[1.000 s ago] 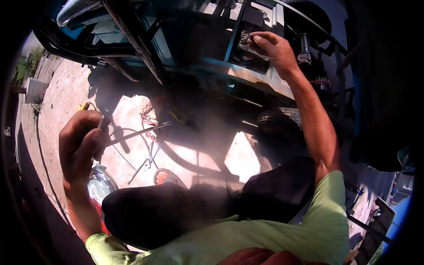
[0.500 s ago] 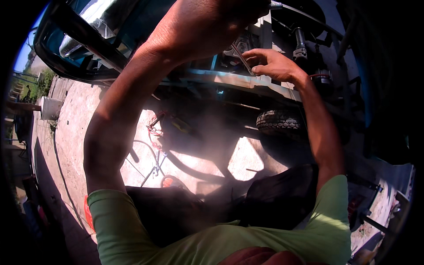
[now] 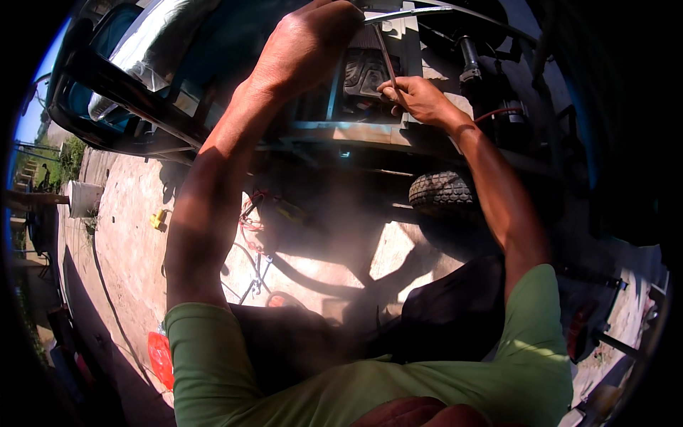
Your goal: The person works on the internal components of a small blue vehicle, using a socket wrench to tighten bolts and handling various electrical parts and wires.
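Pinching a thin metal rod [image 3: 385,57], the right hand [image 3: 420,98] has its fingers [image 3: 393,87] closed on it; the left hand [image 3: 313,39] grips its upper end. Such a slim rod could slip or bend if pushed askew against the dark machine part [image 3: 363,71] behind the metal frame [image 3: 341,132].

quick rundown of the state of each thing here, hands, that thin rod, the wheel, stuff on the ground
left hand: raised, closed around the top end of the thin rod
right hand: fingers pinched on the rod lower down
thin metal rod: held slanted against the machine frame
small tyre: mounted under the frame, in shade
loose wires: lying tangled on the concrete
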The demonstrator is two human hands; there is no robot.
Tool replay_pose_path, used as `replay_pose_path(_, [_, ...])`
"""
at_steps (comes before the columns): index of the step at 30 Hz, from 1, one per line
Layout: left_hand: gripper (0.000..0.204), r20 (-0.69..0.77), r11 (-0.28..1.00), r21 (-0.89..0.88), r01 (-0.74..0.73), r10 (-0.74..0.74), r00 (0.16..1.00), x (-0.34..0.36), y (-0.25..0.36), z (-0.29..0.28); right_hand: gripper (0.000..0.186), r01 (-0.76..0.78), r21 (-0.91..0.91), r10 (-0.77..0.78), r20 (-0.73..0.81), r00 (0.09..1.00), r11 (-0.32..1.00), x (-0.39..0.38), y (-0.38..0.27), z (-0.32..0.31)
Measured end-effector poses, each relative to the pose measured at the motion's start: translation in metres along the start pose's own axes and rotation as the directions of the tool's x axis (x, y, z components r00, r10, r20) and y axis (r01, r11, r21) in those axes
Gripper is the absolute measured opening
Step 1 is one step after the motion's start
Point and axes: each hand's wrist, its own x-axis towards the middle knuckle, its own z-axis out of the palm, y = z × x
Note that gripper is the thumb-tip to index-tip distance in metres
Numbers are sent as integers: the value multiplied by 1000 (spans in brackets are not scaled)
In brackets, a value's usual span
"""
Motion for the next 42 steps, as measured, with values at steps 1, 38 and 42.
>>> replay_pose_path(1, [7,-1,1000,-10,-2,2,1000,0,-4,6,40,-3,-19,3,6,1000,1000,1,3,0])
replay_pose_path(38, [11,121,952,61,301,-306,944,-2,-19,49,25,114,-579,-147,-11,989,808,22,26,-5])
replay_pose_path(42, [11,79,968,177,176,-193,978,12,-22,53,27,81,-589,-129,-39,991,804,22,25,-6])
